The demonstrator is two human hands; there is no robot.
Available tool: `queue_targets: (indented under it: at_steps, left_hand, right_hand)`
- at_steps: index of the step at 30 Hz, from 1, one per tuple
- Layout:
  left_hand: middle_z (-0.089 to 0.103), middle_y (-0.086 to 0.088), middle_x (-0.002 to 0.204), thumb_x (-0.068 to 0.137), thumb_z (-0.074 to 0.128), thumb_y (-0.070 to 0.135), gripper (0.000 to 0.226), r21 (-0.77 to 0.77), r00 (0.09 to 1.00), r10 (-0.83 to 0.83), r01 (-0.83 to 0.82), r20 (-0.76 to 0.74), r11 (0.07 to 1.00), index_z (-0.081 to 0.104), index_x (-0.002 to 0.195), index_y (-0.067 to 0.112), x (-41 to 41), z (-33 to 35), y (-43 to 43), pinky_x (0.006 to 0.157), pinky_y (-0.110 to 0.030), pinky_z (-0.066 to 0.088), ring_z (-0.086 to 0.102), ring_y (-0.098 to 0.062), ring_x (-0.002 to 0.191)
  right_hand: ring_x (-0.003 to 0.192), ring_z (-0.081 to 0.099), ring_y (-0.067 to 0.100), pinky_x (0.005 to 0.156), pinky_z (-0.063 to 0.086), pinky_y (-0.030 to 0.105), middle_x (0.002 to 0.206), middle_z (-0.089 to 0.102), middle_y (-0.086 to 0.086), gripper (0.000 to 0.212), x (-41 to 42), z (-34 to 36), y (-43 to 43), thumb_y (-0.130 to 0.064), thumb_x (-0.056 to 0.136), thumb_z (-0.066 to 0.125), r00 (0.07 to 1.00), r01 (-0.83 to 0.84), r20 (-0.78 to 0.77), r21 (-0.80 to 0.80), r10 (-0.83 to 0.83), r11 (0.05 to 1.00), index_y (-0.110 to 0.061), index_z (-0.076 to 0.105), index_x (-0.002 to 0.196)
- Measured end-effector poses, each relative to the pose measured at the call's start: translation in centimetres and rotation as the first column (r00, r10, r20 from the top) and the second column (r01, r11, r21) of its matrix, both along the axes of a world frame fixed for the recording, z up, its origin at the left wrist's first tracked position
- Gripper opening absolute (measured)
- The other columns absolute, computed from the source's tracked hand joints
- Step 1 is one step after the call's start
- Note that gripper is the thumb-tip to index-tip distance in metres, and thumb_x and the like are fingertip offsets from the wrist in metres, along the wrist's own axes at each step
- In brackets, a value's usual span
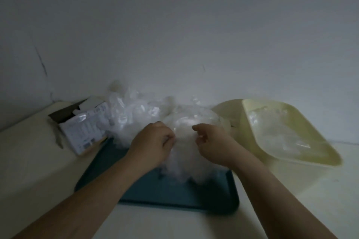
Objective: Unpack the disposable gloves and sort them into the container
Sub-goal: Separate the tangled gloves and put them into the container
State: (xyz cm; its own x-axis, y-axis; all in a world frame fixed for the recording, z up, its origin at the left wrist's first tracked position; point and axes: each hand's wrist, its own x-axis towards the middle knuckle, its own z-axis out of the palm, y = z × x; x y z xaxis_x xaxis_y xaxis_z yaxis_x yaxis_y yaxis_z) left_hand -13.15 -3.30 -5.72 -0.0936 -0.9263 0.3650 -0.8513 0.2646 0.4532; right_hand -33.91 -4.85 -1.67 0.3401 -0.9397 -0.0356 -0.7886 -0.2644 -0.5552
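Note:
A heap of clear disposable gloves (134, 114) lies on the far part of a teal tray (174, 194). My left hand (153, 141) and my right hand (211, 141) each pinch the edge of one thin clear glove (184, 132), which hangs between them over the tray. The pale yellow container (303, 158) stands to the right, tilted, with several clear gloves (281, 134) inside. The frame is dim and blurred.
An opened white glove box (85, 130) lies on its side at the tray's left. The pale yellow lid (227, 108) lies behind the container. A bare wall stands close behind the table.

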Motion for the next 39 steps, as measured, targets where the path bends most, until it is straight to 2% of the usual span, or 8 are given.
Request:
queue_targets:
  at_steps: [5, 8, 15, 18, 28, 31, 36, 39]
  left_hand:
    - [0.074, 0.017, 0.098, 0.1, 0.067, 0.024, 0.013, -0.05, 0.913, 0.024, -0.049, -0.408, 0.998, 0.078, 0.093, 0.026, 1.5, 2.0, -0.1, 0.081, -0.002, 0.045, 0.065, 0.007, 0.095]
    - [0.074, 0.011, 0.086, 0.104, 0.061, 0.027, 0.018, -0.078, 0.787, 0.079, -0.159, -0.611, 0.984, 0.074, 0.09, 0.026, 2.1, 3.3, -0.3, 0.076, -0.014, 0.054, 0.069, -0.002, 0.084]
    - [0.078, -0.016, 0.11, 0.107, 0.047, 0.005, 0.022, 0.144, -0.063, 0.153, 0.126, -0.986, 0.982, 0.061, 0.09, 0.009, 1.3, 6.2, 0.1, 0.076, -0.04, 0.063, 0.078, -0.033, 0.096]
    - [0.077, -0.021, 0.111, 0.104, 0.047, 0.0, 0.016, 0.148, -0.212, 0.198, 0.231, -0.957, 0.962, 0.056, 0.092, 0.007, 0.7, 6.5, 0.9, 0.07, -0.035, 0.064, 0.079, -0.033, 0.096]
    - [0.074, -0.024, 0.106, 0.094, 0.048, -0.016, 0.029, 0.252, 0.066, 0.252, 0.484, -0.965, 0.838, 0.072, 0.102, -0.002, 0.2, 4.3, 1.4, 0.082, -0.045, 0.063, 0.075, -0.036, 0.093]
    - [0.073, -0.023, 0.109, 0.099, 0.054, 0.002, 0.023, 0.268, 0.052, 0.267, 0.351, -0.962, 0.897, 0.075, 0.105, -0.005, 1.4, 4.8, 1.1, 0.091, -0.051, 0.062, 0.075, -0.034, 0.089]
    - [0.067, -0.031, 0.13, 0.086, 0.049, 0.085, 0.095, 0.395, 0.194, 0.344, 0.489, -0.919, 0.778, 0.075, 0.121, 0.0, 3.7, 5.1, 0.2, 0.096, -0.049, 0.055, 0.07, -0.042, 0.111]
    - [0.071, -0.031, 0.12, 0.086, 0.062, 0.064, 0.075, 0.391, 0.281, 0.282, 0.504, -0.917, 0.77, 0.069, 0.126, 0.001, 3.7, 5.0, 0.4, 0.088, -0.047, 0.06, 0.074, -0.042, 0.107]
  right_hand:
    - [0.105, 0.068, 0.014, 0.091, 0.053, 0.025, 0.123, 0.072, -0.003, 0.031, 0.6, -0.7, -1.8, -0.02, 0.1, 0.056, 0.962, 0.224, 0.215, -0.265, -0.169, 0.938, -0.021, 0.071, 0.128]
    - [0.079, 0.069, 0.009, 0.074, 0.061, 0.03, 0.089, 0.074, -0.009, 0.021, 1.0, 0.8, -1.8, -0.025, 0.102, 0.056, 0.893, 0.342, 0.4, -0.3, -0.208, 0.89, -0.019, 0.075, 0.108]
    - [0.085, 0.078, 0.025, 0.076, 0.065, 0.044, 0.096, 0.079, 0.006, 0.061, 3.0, 2.3, -1.1, -0.069, 0.093, 0.053, 0.633, 0.165, 0.744, 0.141, -0.214, 0.976, -0.014, 0.072, 0.111]
    - [0.105, 0.075, 0.023, 0.091, 0.062, 0.048, 0.118, 0.075, 0.002, 0.069, 2.8, 1.8, -1.3, -0.076, 0.081, 0.065, 0.635, -0.011, 0.76, 0.189, -0.139, 0.982, -0.023, 0.067, 0.125]
    - [0.079, 0.069, 0.024, 0.074, 0.058, 0.036, 0.09, 0.073, 0.017, 0.018, 2.3, 2.1, -1.5, -0.017, 0.092, 0.068, 0.3, -0.139, 0.922, 0.297, -0.246, 0.945, -0.003, 0.073, 0.102]
    - [0.072, 0.07, 0.025, 0.065, 0.061, 0.033, 0.088, 0.073, 0.019, 0.021, 1.2, 2.7, -1.5, -0.015, 0.088, 0.068, 0.381, -0.126, 0.903, 0.266, -0.201, 0.956, -0.001, 0.072, 0.104]
    - [0.084, 0.071, 0.036, 0.074, 0.062, 0.039, 0.101, 0.074, 0.027, 0.026, 0.8, 2.5, -1.2, -0.021, 0.096, 0.063, 0.584, -0.22, 0.807, 0.266, -0.091, 0.939, -0.002, 0.075, 0.109]
    - [0.079, 0.072, 0.035, 0.07, 0.061, 0.038, 0.099, 0.073, 0.031, 0.032, 0.8, 2.4, -1.0, -0.023, 0.094, 0.063, 0.693, -0.296, 0.72, 0.325, -0.033, 0.898, 0.001, 0.074, 0.112]
